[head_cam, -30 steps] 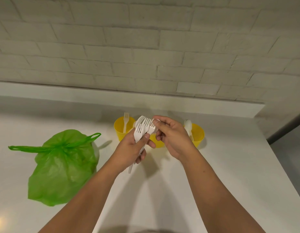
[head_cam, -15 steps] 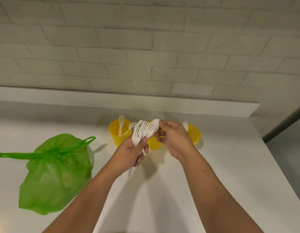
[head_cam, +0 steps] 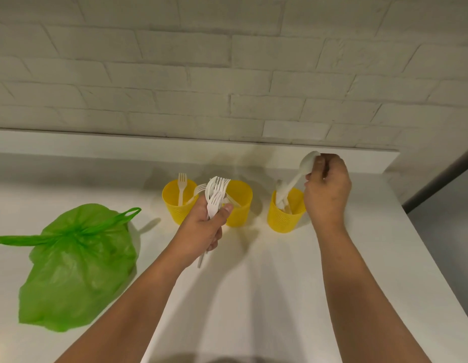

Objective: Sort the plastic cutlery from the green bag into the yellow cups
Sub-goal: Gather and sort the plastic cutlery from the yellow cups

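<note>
Three yellow cups stand in a row at the back of the white counter. The left cup holds white forks, the middle cup is partly hidden by my left hand, and the right cup holds white spoons. My left hand grips a bundle of white plastic forks, tines up, in front of the middle cup. My right hand pinches a white spoon by its bowl, its handle slanting down into the right cup. The green bag lies knotted at the left.
The white counter ends in an edge at the right, running diagonally toward me. A raised ledge and a white brick wall close off the back, just behind the cups.
My right hand has pulled a spoon out of the bundle and carried it right, over the right cup. My left hand still holds the forks. The view has tilted.
</note>
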A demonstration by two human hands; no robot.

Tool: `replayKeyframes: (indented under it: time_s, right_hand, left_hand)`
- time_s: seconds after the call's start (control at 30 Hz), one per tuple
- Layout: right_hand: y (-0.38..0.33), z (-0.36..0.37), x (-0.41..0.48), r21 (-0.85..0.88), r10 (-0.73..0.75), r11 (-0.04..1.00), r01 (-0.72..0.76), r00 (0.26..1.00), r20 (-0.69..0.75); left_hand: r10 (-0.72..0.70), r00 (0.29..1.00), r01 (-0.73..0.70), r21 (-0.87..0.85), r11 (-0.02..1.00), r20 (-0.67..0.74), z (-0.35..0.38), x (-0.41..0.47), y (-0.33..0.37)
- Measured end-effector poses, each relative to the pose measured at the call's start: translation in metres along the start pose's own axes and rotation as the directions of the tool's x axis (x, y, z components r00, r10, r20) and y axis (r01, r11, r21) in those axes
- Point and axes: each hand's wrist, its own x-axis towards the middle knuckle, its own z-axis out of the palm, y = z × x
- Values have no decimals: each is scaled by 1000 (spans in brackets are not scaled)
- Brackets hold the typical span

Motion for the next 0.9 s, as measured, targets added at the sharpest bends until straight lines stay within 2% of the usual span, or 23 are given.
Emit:
replayKeyframes:
  time_s: [0.1, 0.2, 0.27, 0.33, 0.4, 0.5, 0.57, 0.63, 0.7, 0.77, 0.9]
  right_hand:
    - [7, -1, -7, -13, 36, 999, -36, 999, 13]
    - [2, -7, -8, 189, 173, 969, -157, 982, -71]
    - [-1, -13, -6, 241, 166, 962, -126, 974, -152]
    - [3, -13, -1, 185, 82, 982, -46, 978, -193]
    - [13, -9, 3, 55, -5, 998, 12, 992, -122]
    - [24, -1, -4, -164, -91, 981, 100, 994, 62]
    - [26, 4, -18, -243, -115, 961, 131, 990, 78]
    - [19, 9, -34, -283, -173, 944, 172, 985, 22]
    - [8, 16, -49, -191, -214, 956, 223, 974, 68]
    - [-5, 26, -63, 1, -181, 983, 186, 956, 230]
    - [-23, 42, -77, 183, -237, 969, 165, 828, 508]
  left_hand:
    - [-12, 1000, 12, 11, 1000, -23, 3, 0, 3]
    - [-33, 999, 32, -20, 999, -28, 3, 2, 5]
    - [-46, 999, 45, -28, 999, -22, 2, 2, 7]
    - [-55, 998, 55, -33, 998, -12, 2, 1, 8]
    - [-65, 998, 65, -44, 997, -3, 4, 1, 8]
    - [-67, 998, 67, -52, 996, 9, 8, 1, 10]
    - [-52, 998, 53, -67, 996, 26, 10, 0, 12]
    - [-47, 999, 48, -89, 995, 17, 9, 0, 12]
    - [-61, 998, 59, -110, 992, -8, 7, 2, 11]
    - [-82, 997, 80, -127, 989, -12, 6, 1, 10]
    - [-81, 996, 85, -85, 993, 42, 9, -3, 13]
